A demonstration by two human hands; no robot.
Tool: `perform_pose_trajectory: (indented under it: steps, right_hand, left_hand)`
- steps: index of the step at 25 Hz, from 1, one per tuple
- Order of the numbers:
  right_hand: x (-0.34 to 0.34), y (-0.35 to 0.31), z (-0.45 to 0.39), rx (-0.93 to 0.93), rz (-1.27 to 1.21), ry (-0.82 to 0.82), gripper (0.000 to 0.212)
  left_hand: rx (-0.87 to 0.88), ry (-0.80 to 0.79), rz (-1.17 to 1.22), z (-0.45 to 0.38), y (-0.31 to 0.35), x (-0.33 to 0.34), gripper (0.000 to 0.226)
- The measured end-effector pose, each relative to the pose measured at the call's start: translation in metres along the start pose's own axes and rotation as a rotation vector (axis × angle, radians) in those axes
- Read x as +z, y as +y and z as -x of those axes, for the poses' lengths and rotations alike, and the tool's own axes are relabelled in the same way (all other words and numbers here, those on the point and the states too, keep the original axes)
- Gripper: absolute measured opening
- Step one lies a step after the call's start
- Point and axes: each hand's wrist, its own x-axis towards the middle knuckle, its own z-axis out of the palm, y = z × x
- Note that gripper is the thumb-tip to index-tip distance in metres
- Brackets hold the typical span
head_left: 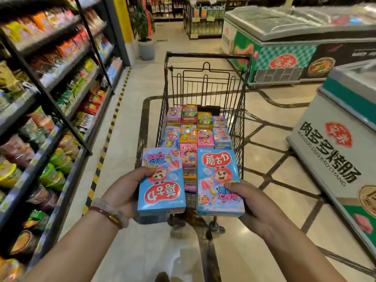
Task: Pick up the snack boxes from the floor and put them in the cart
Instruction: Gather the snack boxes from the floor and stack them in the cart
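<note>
Head view: left hand (124, 190) grips a blue snack box (161, 180), thumb curled on top; right hand (254, 202) clasps a matching box (218, 182). Both hover at the near end of the cart (207, 58), which seemingly holds rows of boxes (195, 129).

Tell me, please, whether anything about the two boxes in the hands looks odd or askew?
Only their orientation: the left box is held with its print upside down, while the right box reads upright. Both look undamaged, and the boxes in the cart sit in neat rows.
</note>
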Motion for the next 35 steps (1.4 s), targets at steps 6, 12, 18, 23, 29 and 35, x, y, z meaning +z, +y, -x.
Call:
perform_pose_trajectory:
  steps: [6,12,18,23,29,35]
  right_hand:
    - [0.013,-0.028,-0.055,0.013,0.009,0.023,0.014]
    - [0.042,-0.057,-0.125,0.000,-0.017,0.087,0.014]
    - [0.067,-0.071,-0.191,-0.010,-0.027,0.109,0.047]
    - [0.064,-0.078,-0.239,0.003,-0.012,0.141,0.051]
    - [0.047,-0.098,-0.318,0.024,-0.031,0.165,0.037]
    - [0.023,-0.109,-0.410,0.070,0.096,0.265,0.009]
  left_hand:
    - [-0.035,-0.020,0.001,-0.066,0.035,-0.001,0.022]
    - [-0.074,-0.082,0.006,-0.146,0.089,-0.014,0.018]
    - [-0.087,-0.074,-0.018,-0.215,0.137,-0.033,0.021]
    - [-0.094,-0.059,-0.067,-0.265,0.149,-0.032,0.021]
    - [-0.062,-0.013,-0.120,-0.333,0.153,-0.002,0.017]
    - [0.021,0.235,-0.270,-0.415,0.136,0.016,0.006]
